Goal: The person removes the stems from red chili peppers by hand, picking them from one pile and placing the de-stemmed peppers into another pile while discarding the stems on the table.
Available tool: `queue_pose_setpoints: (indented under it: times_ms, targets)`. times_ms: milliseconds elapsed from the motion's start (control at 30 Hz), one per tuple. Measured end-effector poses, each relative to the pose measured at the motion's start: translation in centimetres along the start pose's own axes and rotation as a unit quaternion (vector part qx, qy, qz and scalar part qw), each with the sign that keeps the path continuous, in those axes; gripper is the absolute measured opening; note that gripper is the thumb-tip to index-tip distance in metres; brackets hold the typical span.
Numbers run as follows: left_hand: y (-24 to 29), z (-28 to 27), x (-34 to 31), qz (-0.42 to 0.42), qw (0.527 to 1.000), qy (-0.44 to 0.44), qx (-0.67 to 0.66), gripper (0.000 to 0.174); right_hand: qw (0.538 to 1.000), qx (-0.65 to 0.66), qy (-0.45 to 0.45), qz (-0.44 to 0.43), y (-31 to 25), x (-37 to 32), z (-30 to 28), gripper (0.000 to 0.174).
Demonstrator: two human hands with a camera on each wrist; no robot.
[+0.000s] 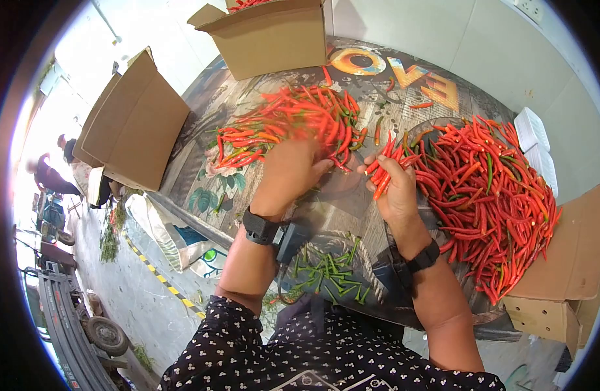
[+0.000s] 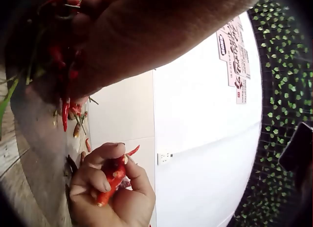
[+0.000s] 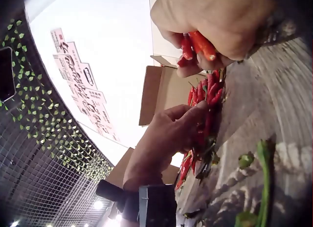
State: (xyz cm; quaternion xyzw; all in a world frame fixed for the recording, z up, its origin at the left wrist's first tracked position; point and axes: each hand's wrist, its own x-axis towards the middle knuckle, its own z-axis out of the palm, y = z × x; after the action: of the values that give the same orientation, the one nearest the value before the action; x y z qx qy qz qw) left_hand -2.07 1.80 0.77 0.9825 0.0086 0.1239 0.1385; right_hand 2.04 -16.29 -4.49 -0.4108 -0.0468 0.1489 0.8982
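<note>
My left hand [image 1: 290, 173] is at the near edge of the left pile of red chili peppers [image 1: 326, 124], partly blurred. The right wrist view has its thumb and fingers [image 3: 183, 119] pinching at a pepper among the others. My right hand [image 1: 399, 195] grips several red peppers [image 1: 382, 177] between the two piles. In the left wrist view those peppers [image 2: 113, 183] lie within its curled fingers, their pale ends showing. Close to its right is the larger pile of red peppers [image 1: 495, 202]. Green stems [image 1: 329, 270] lie near the table's front edge.
Cardboard boxes stand at the back [image 1: 274, 39] and left [image 1: 140, 117]; another [image 1: 564, 260] is at the right. White trays [image 1: 538, 146] sit beside the larger pile. A few loose peppers [image 1: 378, 130] lie between the piles. Two people are in the left background.
</note>
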Motion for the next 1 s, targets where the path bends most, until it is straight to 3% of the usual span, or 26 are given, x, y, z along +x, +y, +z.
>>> queue_pose_setpoints:
  times_ms: [133, 300, 433, 500, 533, 600, 700, 800, 1000]
  targets:
    - [-1.2, 0.7, 0.2, 0.041, 0.999, 0.017, 0.01, 0.019, 1.0, 0.009, -0.006, 0.002, -0.2, -0.1, 0.3, 0.008]
    - [-0.8, -0.2, 0.3, 0.028, 0.98, 0.046, -0.189, 0.013, 1.0, 0.006, -0.012, 0.007, 0.0, 0.0, 0.2, 0.006]
    - [-0.5, -0.3, 0.4, 0.017, 0.973, 0.026, -0.228, 0.01, 1.0, 0.008, -0.013, 0.021, 0.0, -0.1, 0.3, 0.009]
    - [-0.7, 0.2, 0.7, 0.041, 0.918, -0.013, -0.395, 0.009, 0.999, -0.008, -0.015, 0.035, 0.0, -0.2, 0.6, 0.011]
    - [-0.4, 0.2, 0.6, 0.04, 0.918, -0.013, -0.394, 0.009, 0.999, -0.008, -0.015, 0.035, -0.1, -0.2, 0.7, 0.011]
    - [0.7, 0.2, 0.3, 0.032, 0.86, -0.092, -0.501, 0.008, 0.998, -0.007, -0.031, 0.047, -0.1, -0.2, 0.9, 0.013]
    - [1.1, 0.8, 0.3, 0.057, 0.828, -0.138, -0.541, 0.008, 0.998, -0.017, -0.033, 0.053, -0.3, -0.4, 1.4, 0.015]
    - [1.2, 0.7, 0.4, -0.002, 0.832, -0.127, -0.541, 0.008, 1.0, -0.013, -0.01, 0.025, 0.0, -0.3, 1.1, 0.014]
    - [0.6, 0.9, 0.6, 0.01, 0.878, -0.115, -0.464, 0.006, 0.998, -0.018, 0.017, -0.051, 0.5, 0.0, 0.8, 0.013]
